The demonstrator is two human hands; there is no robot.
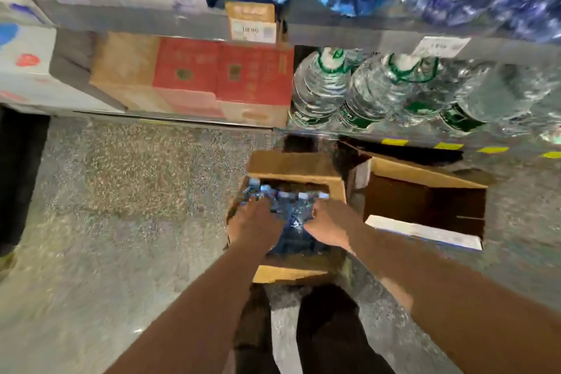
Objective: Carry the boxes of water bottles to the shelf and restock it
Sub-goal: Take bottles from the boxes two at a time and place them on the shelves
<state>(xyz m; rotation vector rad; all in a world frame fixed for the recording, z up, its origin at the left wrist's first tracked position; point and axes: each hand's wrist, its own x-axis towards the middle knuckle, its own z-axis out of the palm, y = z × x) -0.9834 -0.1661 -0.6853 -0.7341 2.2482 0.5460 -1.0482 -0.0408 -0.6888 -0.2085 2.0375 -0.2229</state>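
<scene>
- A left forearm (197, 297) and a right forearm (425, 267) are seen reaching down and forward from the bottom of the view, above dark trouser legs.
- The left hand (253, 223) and right hand (329, 226) are lowered side by side into an open cardboard box (291, 165) standing on the speckled floor (121, 191).
- Both hands are laid on the small water bottles (293, 209) packed inside. Because of blur, it cannot be told whether the fingers are closed round a bottle or only touching.
- Just to the right, a second cardboard box (425, 206) is lying open and appears empty.
- Beyond the boxes, a grey shelf (182, 21) is seen. Large green-capped bottles (321, 88) are stocked on its lowest level at the right, with red cartons (224, 73) beside them at the left.
- The carrying seems to be finished for this box, and unloading is judged to be the step in hand.
- Next, a firm hold on the bottles is called for, then a lift clear of the box walls and flaps towards a free spot on the shelf.
</scene>
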